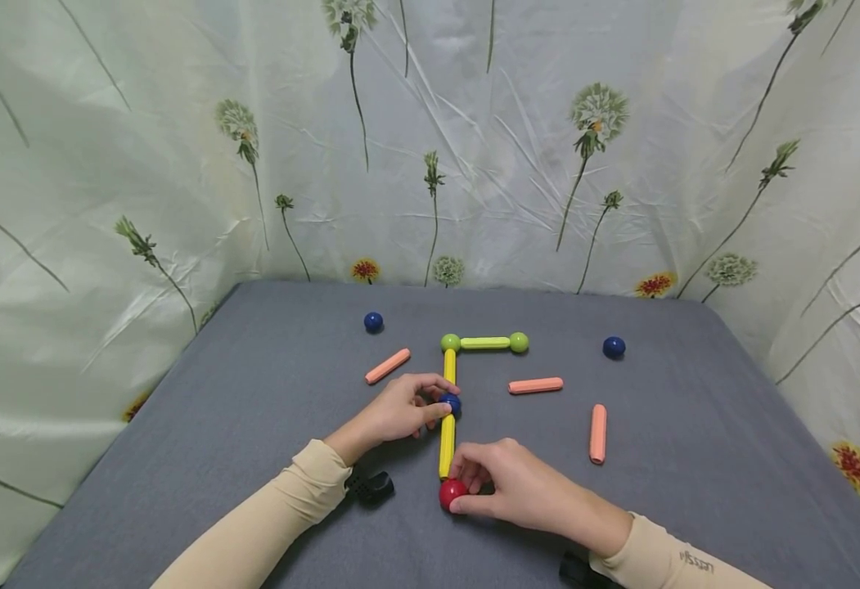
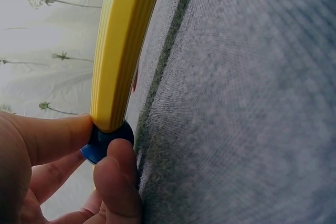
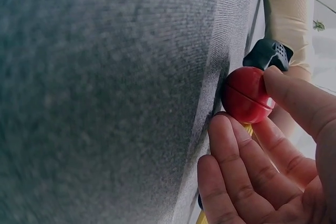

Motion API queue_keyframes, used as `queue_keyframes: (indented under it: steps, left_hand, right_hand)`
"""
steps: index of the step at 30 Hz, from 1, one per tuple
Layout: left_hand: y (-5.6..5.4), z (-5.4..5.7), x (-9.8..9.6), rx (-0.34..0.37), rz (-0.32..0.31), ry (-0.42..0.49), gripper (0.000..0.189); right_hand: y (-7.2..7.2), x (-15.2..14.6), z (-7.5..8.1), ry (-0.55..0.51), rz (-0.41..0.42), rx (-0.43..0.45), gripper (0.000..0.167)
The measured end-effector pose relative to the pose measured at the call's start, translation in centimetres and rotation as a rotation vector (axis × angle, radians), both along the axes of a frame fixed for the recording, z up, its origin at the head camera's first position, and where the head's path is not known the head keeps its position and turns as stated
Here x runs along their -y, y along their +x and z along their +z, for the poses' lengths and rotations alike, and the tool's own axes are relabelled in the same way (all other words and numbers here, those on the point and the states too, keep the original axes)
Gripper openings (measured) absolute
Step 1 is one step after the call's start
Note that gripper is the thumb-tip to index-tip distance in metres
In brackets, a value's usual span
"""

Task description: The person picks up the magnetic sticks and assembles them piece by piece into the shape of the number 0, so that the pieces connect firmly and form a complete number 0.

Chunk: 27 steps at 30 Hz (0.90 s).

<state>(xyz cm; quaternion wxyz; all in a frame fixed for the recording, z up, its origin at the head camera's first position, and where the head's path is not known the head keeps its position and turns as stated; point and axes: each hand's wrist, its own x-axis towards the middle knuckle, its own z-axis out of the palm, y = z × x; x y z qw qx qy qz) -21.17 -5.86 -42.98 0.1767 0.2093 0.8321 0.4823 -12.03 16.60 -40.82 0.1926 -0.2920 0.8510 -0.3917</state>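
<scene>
Pinching blue ball [image 1: 453,401] in left hand [image 1: 394,407], red ball [image 1: 450,493] in right hand [image 1: 516,487]: likely light, hard, slick, best held round the middle.

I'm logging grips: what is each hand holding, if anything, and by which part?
The left hand pinches the blue ball, between two yellow rods, by its sides. The right hand pinches the red ball by its sides.

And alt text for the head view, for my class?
A person's left hand pinches a blue ball between two yellow rods; the right hand pinches a red ball at the near end. Beyond, a green rod joins two green balls.
</scene>
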Motion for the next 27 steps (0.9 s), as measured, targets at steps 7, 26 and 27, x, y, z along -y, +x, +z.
queue_keyframes:
  steps: [7,26,27]
  left_hand:
    - [0.11,0.04,-0.02,0.004,0.002,0.003,0.022]
    - [0.59,0.09,0.51,-0.042,0.021,-0.048,0.028]
    - [0.76,0.18,0.66,-0.059,0.019,-0.056,0.028]
  right_hand:
    - [0.01,0.17,-0.08,0.000,-0.001,0.005,0.025]
    - [-0.26,-0.09,0.27,-0.058,0.031,0.007,0.026]
    - [-0.37,-0.22,0.30,-0.058,0.032,0.009,0.025]
